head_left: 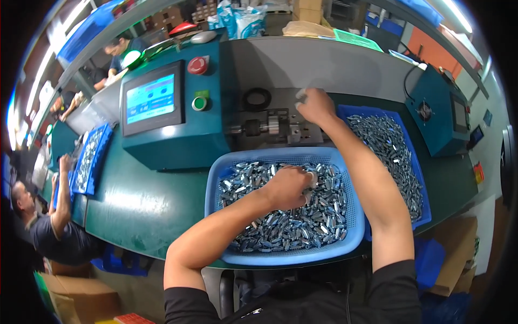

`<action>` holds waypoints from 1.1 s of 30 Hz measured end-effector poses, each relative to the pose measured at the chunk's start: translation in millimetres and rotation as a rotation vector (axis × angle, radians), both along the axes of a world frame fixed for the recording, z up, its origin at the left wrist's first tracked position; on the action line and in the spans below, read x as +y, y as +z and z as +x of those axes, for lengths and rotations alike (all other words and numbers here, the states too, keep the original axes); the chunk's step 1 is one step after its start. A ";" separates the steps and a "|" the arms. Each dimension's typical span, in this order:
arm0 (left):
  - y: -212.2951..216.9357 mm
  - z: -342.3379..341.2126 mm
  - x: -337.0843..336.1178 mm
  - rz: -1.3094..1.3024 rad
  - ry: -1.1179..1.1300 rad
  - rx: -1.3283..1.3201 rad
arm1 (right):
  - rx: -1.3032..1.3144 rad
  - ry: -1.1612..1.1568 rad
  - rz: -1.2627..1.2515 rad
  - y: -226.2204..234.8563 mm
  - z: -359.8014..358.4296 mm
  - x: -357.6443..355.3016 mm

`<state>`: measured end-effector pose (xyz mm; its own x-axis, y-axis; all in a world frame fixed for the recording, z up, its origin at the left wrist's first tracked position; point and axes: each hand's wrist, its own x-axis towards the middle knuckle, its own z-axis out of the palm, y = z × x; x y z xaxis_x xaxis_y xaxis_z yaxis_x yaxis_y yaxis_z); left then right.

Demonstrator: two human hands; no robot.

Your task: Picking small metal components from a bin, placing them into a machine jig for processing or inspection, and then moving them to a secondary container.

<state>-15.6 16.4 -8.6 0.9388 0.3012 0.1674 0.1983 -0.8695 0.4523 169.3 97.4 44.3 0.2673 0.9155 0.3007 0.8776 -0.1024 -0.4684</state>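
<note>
My left hand (292, 188) is over a light blue perforated basket (215, 189) heaped with small shiny metal parts (286, 232). Its fingers are curled together, with pale covers on the tips; whatever they grip is hidden. Farther back, my right hand (317, 106) hovers above and behind the metal fixture (294, 132) of a teal machine. Those fingers are bent and pressed together, their pale tips blurred, so I cannot make out what is in them. Beside the fixture, a metal spindle (259, 127) extends from the machine's housing (172, 148).
A deep blue tray (424, 202) of similar parts stands right of the basket, under my right forearm. The machine carries a screen (151, 100) and a red stop button (198, 65). A black ring (257, 99) lies behind the spindle. Another teal unit (440, 110) stands far right; co-workers sit at left.
</note>
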 end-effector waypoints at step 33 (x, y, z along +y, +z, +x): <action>5.6 10.9 18.1 -0.038 0.033 0.006 | -0.139 0.659 -0.539 1.1 -21.5 56.8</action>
<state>-4.7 34.5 -2.9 0.9292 0.3382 0.1493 0.2298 -0.8447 0.4833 147.7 154.2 45.4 -0.3761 0.8979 -0.2287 0.8816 0.2707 -0.3867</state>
